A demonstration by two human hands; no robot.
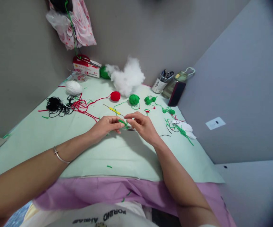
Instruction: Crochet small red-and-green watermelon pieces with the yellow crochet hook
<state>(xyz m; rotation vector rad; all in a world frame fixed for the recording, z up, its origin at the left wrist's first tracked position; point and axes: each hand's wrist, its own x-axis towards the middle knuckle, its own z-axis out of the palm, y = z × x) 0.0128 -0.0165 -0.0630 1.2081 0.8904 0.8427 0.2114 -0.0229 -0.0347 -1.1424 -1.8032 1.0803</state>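
Note:
My left hand (106,125) and my right hand (142,125) meet over the pale green table cover (117,154), fingers pinched together. Between them is a small green yarn piece (123,122) with a strand running off it. Each hand pinches one side of it. A thin dark metal tip shows under my right fingers; I cannot make out what it is. A yellow-handled crochet hook (114,110) lies just beyond my hands. A silver bangle (60,156) sits on my left wrist.
Beyond my hands lie a green yarn ball (134,99), a red ball (115,96), tangled black yarn (56,106), red yarn (81,105), white stuffing (127,78), small green crocheted bits (150,100), a dark phone (176,94), a bottle (174,83) and a tool jar (161,82).

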